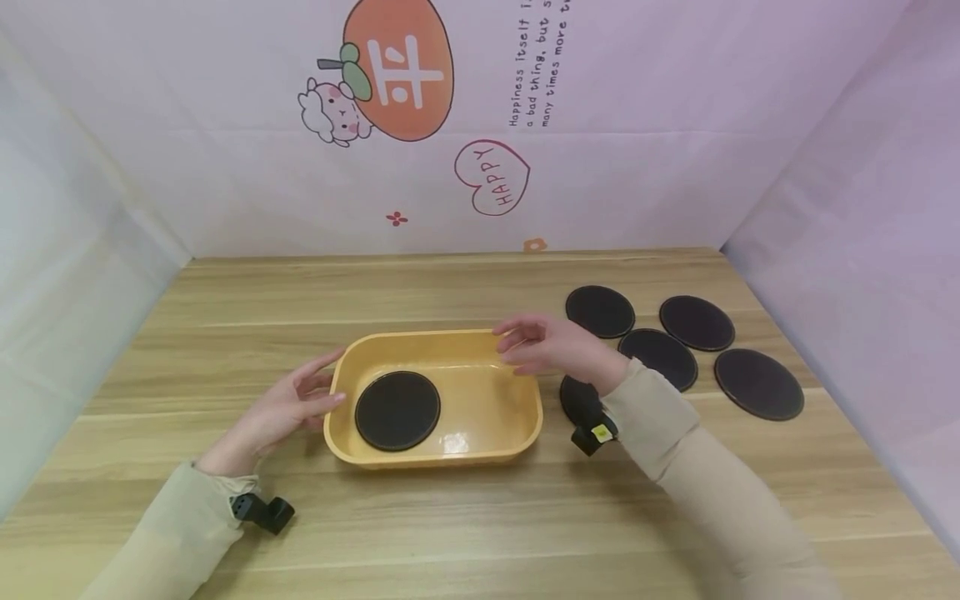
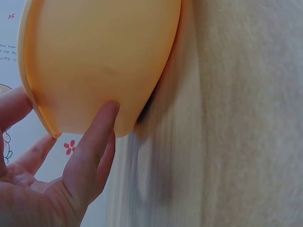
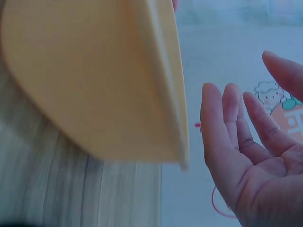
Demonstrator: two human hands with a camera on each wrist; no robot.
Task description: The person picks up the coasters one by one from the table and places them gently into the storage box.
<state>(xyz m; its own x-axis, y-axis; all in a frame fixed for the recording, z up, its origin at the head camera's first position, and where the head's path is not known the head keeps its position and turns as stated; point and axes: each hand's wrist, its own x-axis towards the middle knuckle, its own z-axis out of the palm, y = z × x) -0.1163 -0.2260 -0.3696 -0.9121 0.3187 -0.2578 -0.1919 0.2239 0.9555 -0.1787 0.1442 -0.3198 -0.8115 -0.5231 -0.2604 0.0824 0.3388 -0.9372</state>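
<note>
A yellow plastic bin point(image 1: 487, 400) stands on the wooden table with one round black mat point(image 1: 397, 411) lying flat in its left part. At the bin's left end is my left hand point(image 1: 281, 408), the thumb tip right at the rim. In the left wrist view, its nearly straight fingers point(image 2: 90, 146) lie against the outer wall. Over the bin's right back corner hovers my right hand point(image 1: 551, 346), loosely curved and holding nothing. The right wrist view shows a gap between the right fingers point(image 3: 213, 113) and the bin's rim.
Several more round black mats, such as the far right one point(image 1: 759, 383), lie right of the bin, one partly hidden by the right forearm. A printed white cloth point(image 1: 637, 167) walls the table's back and sides. Small black cameras point(image 1: 262, 512) sit on both wrists.
</note>
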